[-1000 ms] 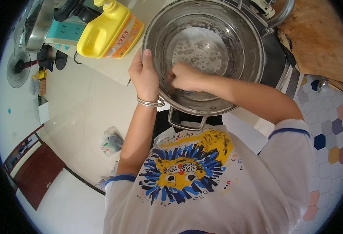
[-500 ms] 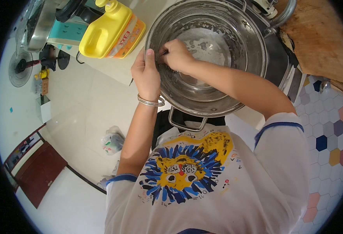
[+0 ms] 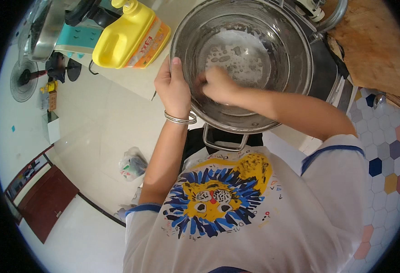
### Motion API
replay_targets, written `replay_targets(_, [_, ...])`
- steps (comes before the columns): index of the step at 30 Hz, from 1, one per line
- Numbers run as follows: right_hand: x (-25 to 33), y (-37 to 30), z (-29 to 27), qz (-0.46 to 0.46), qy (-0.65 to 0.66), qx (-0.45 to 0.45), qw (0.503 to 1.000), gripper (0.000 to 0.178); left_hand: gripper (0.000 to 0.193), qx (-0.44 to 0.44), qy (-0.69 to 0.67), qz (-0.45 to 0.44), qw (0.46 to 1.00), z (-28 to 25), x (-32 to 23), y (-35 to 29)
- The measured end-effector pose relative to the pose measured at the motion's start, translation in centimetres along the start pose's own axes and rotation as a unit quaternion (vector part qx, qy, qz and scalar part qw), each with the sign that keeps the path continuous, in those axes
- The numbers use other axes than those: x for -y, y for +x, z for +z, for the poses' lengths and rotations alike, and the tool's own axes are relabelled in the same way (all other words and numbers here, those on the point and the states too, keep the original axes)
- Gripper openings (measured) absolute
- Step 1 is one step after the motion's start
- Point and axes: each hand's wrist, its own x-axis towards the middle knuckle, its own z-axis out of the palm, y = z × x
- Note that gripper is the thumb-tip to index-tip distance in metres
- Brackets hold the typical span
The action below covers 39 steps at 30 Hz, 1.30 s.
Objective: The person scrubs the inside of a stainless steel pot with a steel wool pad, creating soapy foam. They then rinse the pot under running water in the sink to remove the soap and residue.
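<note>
A large steel pot (image 3: 295, 54) sits in front of me, with soapy foam on its bottom. My left hand (image 3: 172, 88), with a metal bangle at the wrist, grips the pot's near left rim, thumb over the edge. Inside the pot my right hand (image 3: 216, 84) presses against the near left wall with its fingers curled; whatever it may hold is hidden. A steel handle (image 3: 222, 141) juts from the pot's near side above my white shirt with a lion print.
A yellow jug with a pump top (image 3: 127, 36) stands on the pale counter left of the pot. A teal appliance (image 3: 74, 38) and a steel lid (image 3: 45, 27) lie further left. A wooden board (image 3: 373, 45) is at the right. A floor fan (image 3: 24, 79) and a plastic bag (image 3: 134, 164) are on the tiled floor.
My right hand has moved inside the pot, from the near wall up toward the left rim and back down to the near left wall. My left hand keeps its grip on the rim.
</note>
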Motion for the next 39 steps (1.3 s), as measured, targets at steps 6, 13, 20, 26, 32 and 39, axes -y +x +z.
replay_targets(6, [0.7,-0.7,-1.5,0.064,0.069,0.063,0.994,0.015,0.025,0.016,0.002,-0.027,1.0,0.2,-0.5,0.1])
replay_targets(13, [-1.3,-3.7,-3.4,-0.018,-0.042,0.235,0.971,0.017,0.026,0.014,-0.026,-0.018,0.999,0.4,-0.4,0.1])
replay_targets(20, [1.1,0.8,-1.7,0.064,0.028,0.092,0.993,0.018,0.026,0.024,-0.036,-0.036,0.998,0.3,0.3,0.7])
replay_targets(26, [-1.8,-2.8,-3.1,0.03,-0.039,0.246,0.968,0.019,0.026,0.028,-0.023,-0.022,0.999,0.5,-0.6,0.3])
replay_targets(32, [0.2,0.4,-1.5,0.039,0.016,0.106,0.993,0.02,0.026,0.03,-0.051,-0.019,0.998,0.5,-0.2,0.7])
replay_targets(39, [-0.5,-0.8,-1.9,0.083,-0.058,0.19,0.976,0.014,0.026,0.035,0.005,-0.013,0.999,1.0,-0.8,0.5])
